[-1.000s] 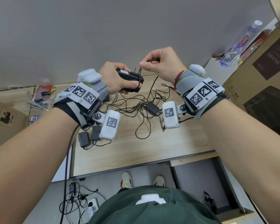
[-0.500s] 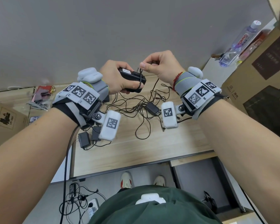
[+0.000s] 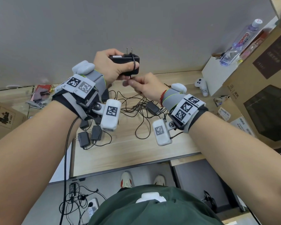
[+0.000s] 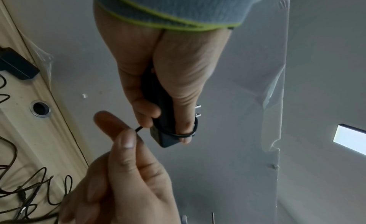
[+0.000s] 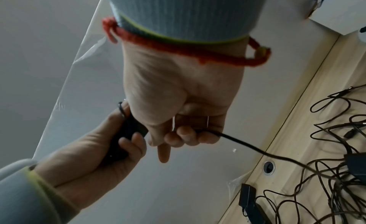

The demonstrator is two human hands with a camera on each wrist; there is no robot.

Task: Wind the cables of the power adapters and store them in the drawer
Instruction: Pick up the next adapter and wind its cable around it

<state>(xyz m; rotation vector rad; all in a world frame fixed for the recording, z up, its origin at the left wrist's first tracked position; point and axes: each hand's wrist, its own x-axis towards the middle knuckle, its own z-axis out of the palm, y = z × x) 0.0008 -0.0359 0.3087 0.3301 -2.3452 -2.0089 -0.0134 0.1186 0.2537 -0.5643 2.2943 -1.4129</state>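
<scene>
My left hand [image 3: 116,66] grips a black power adapter [image 3: 120,58] above the wooden desk [image 3: 136,153], prongs pointing up. Its thin black cable [image 3: 133,62] loops over the adapter's end and across my left thumb [image 4: 183,118]. Just below, my right hand [image 3: 143,86] pinches that cable [image 5: 237,139] between thumb and fingers, and the cable runs down to the tangle on the desk. The wrist views show the held adapter [image 4: 160,118] [image 5: 126,133] from the side. Loose adapters lie on the desk: one [image 3: 152,107] in the tangle, two [image 3: 89,137] near the front left.
Tangled black cables [image 3: 131,108] spread over the desk's middle. A white box [image 3: 217,75] with a water bottle [image 3: 240,43] and large cardboard boxes [image 3: 266,78] stand at the right. An open drawer [image 3: 201,184] sits under the desk's right side. A power strip [image 3: 92,207] lies on the floor.
My left hand has lifted the adapter and turned its prongs up. My right hand has dropped from above the adapter to below it, drawing the cable over the adapter's end.
</scene>
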